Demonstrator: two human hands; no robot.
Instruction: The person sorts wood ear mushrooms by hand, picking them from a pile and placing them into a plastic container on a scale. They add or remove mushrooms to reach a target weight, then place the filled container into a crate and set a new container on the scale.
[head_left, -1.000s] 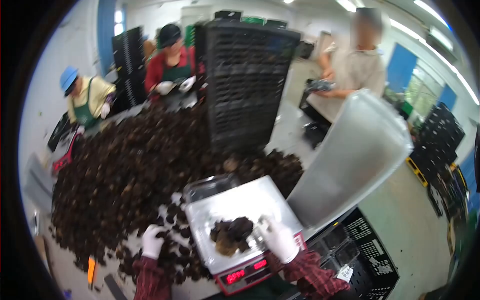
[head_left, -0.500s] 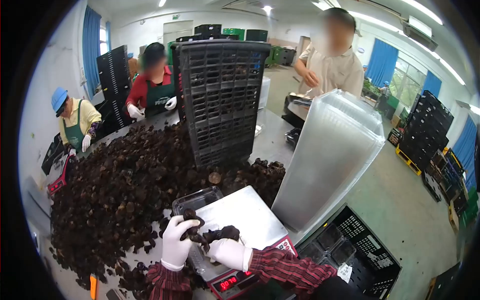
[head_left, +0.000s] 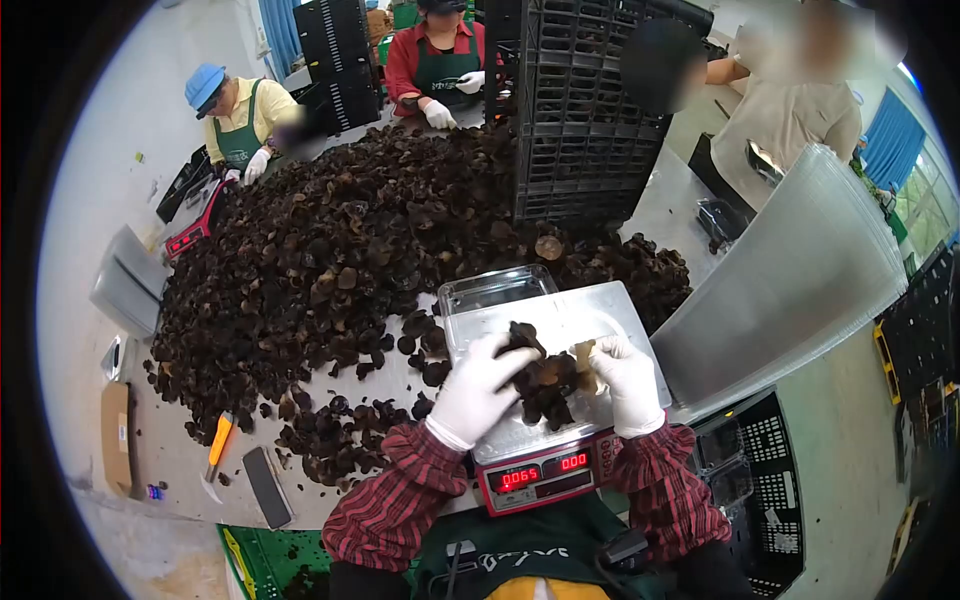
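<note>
My left hand (head_left: 482, 388), in a white glove, has its fingers curled on a clump of dark wood ear mushrooms (head_left: 548, 388) over the scale. My right hand (head_left: 628, 380), also gloved, pinches a thin, paler brown wood ear mushroom (head_left: 584, 362) at the clump's right side. Below them is a red digital scale (head_left: 497, 492) with a metal plate (head_left: 600, 312), its display reading 0.065. A clear plastic box (head_left: 497, 290) lies at the plate's far left corner. Whether another box sits under the clump is hard to make out.
A large mushroom heap (head_left: 330, 270) covers the table's left and middle. Black crates (head_left: 590, 120) stand behind, stacked clear boxes (head_left: 790, 280) at right. A yellow-handled knife (head_left: 220, 440) and a phone (head_left: 267, 487) lie front left. Co-workers stand across the table.
The view has tilted down and swung left. My right hand has moved from beside my left hand to the clump's right side. The scale's reading has gone from 0.079 to 0.065.
</note>
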